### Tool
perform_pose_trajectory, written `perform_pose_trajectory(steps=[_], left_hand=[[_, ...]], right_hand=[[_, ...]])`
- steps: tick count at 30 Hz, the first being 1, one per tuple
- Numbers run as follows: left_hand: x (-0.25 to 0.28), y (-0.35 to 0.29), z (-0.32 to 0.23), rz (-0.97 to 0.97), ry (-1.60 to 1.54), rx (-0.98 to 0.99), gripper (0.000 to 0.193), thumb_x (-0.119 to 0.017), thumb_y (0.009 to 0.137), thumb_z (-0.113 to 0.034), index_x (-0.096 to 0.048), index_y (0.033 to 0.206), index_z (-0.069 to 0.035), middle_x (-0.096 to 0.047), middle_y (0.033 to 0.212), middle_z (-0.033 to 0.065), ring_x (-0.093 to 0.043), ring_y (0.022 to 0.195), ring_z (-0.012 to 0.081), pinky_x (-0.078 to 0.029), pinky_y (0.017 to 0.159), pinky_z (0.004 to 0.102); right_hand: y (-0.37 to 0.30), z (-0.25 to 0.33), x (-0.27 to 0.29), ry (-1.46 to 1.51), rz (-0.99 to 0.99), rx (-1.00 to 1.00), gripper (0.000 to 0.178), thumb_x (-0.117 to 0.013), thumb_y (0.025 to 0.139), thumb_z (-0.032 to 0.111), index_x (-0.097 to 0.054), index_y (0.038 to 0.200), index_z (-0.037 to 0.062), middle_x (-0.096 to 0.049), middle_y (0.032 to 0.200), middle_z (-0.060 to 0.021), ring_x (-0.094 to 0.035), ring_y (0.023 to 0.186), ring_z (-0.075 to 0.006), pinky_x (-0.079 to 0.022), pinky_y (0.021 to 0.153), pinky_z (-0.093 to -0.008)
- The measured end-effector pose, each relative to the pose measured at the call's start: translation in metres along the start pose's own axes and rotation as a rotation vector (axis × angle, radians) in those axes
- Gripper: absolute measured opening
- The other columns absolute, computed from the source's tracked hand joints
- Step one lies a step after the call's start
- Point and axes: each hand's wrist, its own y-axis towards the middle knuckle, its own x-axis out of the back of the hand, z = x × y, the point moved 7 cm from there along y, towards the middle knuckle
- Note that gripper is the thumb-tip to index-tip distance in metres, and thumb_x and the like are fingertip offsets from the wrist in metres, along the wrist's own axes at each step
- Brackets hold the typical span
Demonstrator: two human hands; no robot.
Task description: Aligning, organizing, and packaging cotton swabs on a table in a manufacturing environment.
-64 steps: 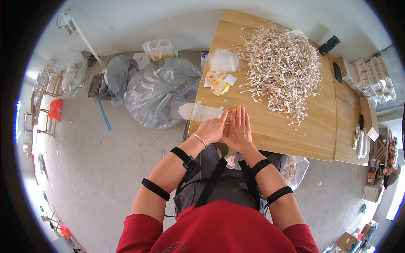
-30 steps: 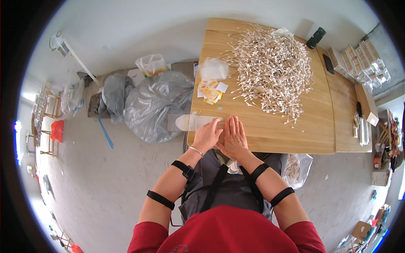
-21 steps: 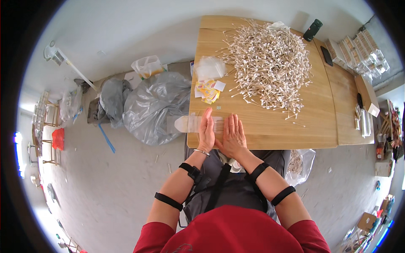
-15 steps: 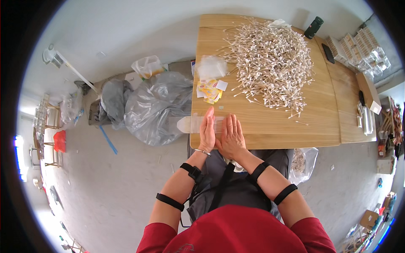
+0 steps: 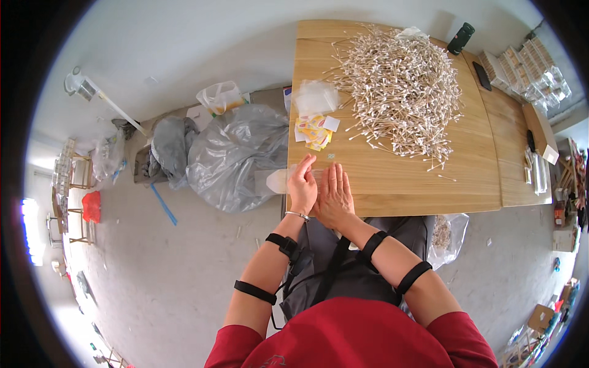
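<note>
Wooden table (image 5: 423, 189) supports a row of thin sticks (image 5: 317, 176) between left hand (image 5: 302, 189) and right hand (image 5: 335, 196), fingers extended, unclenched; uneven palm pressure could skew the row.

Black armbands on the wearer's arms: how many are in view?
4: the left wrist-side armband, the left elbow-side armband, the right wrist-side armband and the right elbow-side armband. I see no sign of others hidden.

Your tabletop (image 5: 405, 191) is smooth wood; the cotton swabs (image 5: 402, 98) look matt. Your bracelet (image 5: 298, 215) is shiny metal, the grey sack (image 5: 236, 162) glossy, creased plastic.
</note>
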Motion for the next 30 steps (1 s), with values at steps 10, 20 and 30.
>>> perform_pose_trajectory(steps=[10,20,30], left_hand=[[-0.001,-0.002,0.017,0.05,-0.464,0.147,0.042,-0.043,0.1,-0.021,-0.045,0.134,0.003,-0.045,0.14,0.0126,-0.041,0.13,0.0184,-0.031,0.109,0.0304],[0.007,-0.009,-0.002,0.178,-0.458,0.097,0.049,-0.05,0.092,-0.011,-0.039,0.137,0.004,-0.039,0.144,0.0153,-0.031,0.137,0.025,-0.021,0.115,0.0381],[0.08,0.007,-0.003,0.495,0.935,-0.24,0.064,-0.063,0.071,-0.01,-0.045,0.131,-0.001,-0.043,0.14,0.0132,-0.022,0.141,0.0303,-0.013,0.117,0.0455]], right_hand=[[0.005,0.003,-0.005,0.022,-0.062,-0.017,0.077,-0.039,0.088,0.039,-0.018,0.142,-0.0125,-0.011,0.151,-0.0285,-0.005,0.143,-0.04,-0.005,0.117,-0.0465],[0.005,0.014,-0.008,-0.032,-0.067,0.032,0.077,-0.039,0.089,0.04,-0.018,0.142,-0.0127,-0.012,0.151,-0.0298,-0.006,0.142,-0.042,-0.005,0.117,-0.0476],[0.013,0.03,-0.009,0.006,-0.019,0.027,0.085,-0.041,0.089,0.046,-0.013,0.143,-0.0133,-0.008,0.151,-0.0298,-0.002,0.143,-0.041,-0.003,0.117,-0.0462]])
